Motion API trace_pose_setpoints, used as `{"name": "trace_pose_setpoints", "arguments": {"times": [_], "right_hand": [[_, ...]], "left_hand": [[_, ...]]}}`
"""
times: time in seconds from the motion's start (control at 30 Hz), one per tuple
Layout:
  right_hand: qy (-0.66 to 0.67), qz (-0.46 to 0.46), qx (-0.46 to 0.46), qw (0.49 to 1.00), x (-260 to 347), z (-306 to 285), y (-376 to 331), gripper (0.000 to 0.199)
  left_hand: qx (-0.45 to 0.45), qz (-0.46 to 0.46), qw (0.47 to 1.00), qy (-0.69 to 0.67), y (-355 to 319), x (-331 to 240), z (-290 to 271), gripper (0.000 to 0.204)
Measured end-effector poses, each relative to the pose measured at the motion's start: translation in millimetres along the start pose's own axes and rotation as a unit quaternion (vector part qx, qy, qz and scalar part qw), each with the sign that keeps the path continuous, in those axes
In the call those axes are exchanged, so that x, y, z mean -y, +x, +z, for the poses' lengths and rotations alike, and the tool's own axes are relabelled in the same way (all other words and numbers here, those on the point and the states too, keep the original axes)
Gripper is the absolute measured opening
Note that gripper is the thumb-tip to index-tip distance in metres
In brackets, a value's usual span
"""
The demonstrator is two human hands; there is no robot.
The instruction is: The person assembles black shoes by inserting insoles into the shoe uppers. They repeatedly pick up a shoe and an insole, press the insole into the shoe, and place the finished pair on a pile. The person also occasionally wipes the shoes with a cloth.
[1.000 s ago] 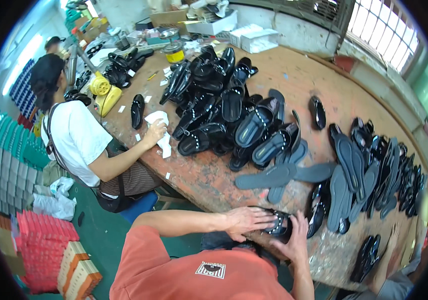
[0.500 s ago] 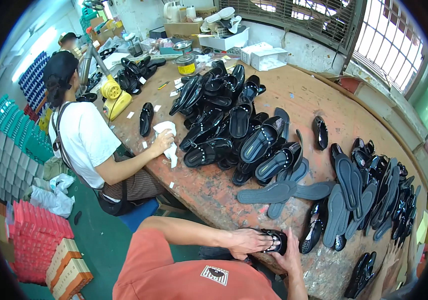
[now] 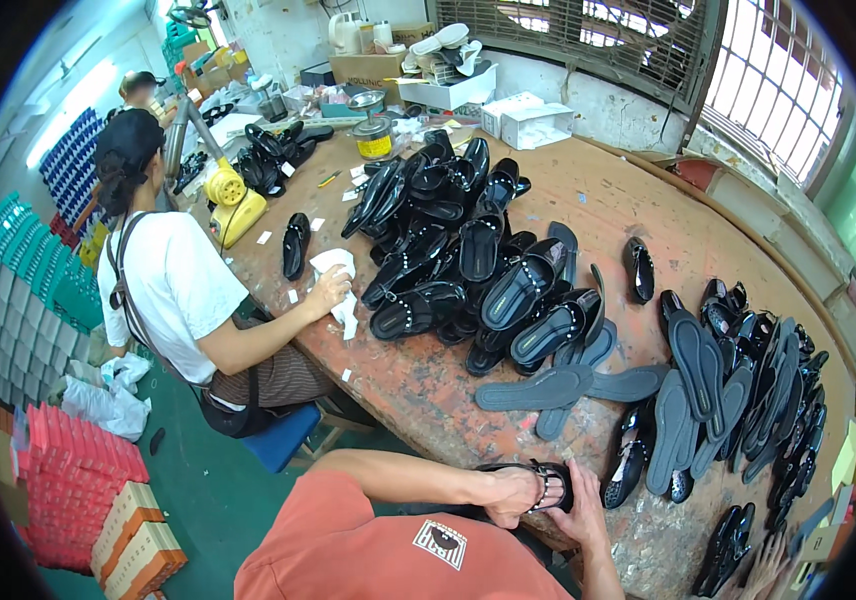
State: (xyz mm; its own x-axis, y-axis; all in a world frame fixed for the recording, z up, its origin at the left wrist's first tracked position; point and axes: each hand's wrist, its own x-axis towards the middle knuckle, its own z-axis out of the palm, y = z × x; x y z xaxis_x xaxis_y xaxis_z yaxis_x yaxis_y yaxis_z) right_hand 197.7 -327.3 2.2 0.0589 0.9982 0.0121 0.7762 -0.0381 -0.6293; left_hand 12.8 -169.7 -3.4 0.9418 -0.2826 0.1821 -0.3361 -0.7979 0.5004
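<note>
Close against my body, at the near edge of a worn brown worktable (image 3: 678,220), I have one black shoe (image 3: 561,482) with a studded strap between my two bare hands. My left hand (image 3: 514,496) is bent at the knuckles and reaches into the shoe by the strap – its fingertips are hidden, so I cannot tell whether they pinch anything. My right hand (image 3: 582,508) curves around the shoe's right side, thumb apart from the fingers, gripping it.

Just beyond my hands, grey insoles (image 3: 528,388) lie crossed on the tabletop, and behind them rises a loose heap of glossy black shoes (image 3: 478,245). More insoles (image 3: 676,440) and shoes are piled to my right, while a single shoe (image 3: 639,270) lies on its own farther back, between the two piles. Near the lower right, a pair of black shoes (image 3: 723,548) lies beside another person's hand (image 3: 768,568), partly cut off by the dark rim.

To my left, a co-worker in a white shirt (image 3: 173,270) sits on a blue stool (image 3: 283,440), one hand on a crumpled white cloth (image 3: 333,262). Past that arm stand a yellow machine (image 3: 233,208) and – farther along the table – a tin with a yellow label (image 3: 374,142).
</note>
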Motion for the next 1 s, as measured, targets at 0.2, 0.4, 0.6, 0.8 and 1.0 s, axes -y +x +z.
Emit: {"name": "trace_pose_setpoints", "arguments": {"times": [0.2, 0.4, 0.6, 0.8, 1.0], "right_hand": [[0.011, 0.007, -0.009, 1.0, 0.6, 0.0, -1.3, 0.112], [0.006, -0.003, -0.027, 1.0, 7.0, 1.5, 0.8, 0.11], [0.004, -0.005, -0.024, 1.0, 5.2, 2.0, 0.9, 0.108], [0.033, -0.001, -0.056, 0.998, 7.1, 5.3, -2.8, 0.105], [-0.108, -0.115, -0.008, 0.987, 35.2, -24.6, 14.8, 0.041]], "left_hand": [[0.02, -0.02, 1.0, 0.013, -7.4, -0.3, 2.8, 0.072], [0.049, -0.061, 0.997, -0.028, -17.6, 0.2, -10.5, 0.08], [0.061, -0.097, 0.993, -0.004, 6.8, -4.1, 5.5, 0.081], [-0.088, -0.09, 0.988, 0.089, -50.9, -28.0, -13.8, 0.085], [-0.254, -0.369, 0.869, -0.211, -83.5, -26.3, -74.6, 0.086]]}}
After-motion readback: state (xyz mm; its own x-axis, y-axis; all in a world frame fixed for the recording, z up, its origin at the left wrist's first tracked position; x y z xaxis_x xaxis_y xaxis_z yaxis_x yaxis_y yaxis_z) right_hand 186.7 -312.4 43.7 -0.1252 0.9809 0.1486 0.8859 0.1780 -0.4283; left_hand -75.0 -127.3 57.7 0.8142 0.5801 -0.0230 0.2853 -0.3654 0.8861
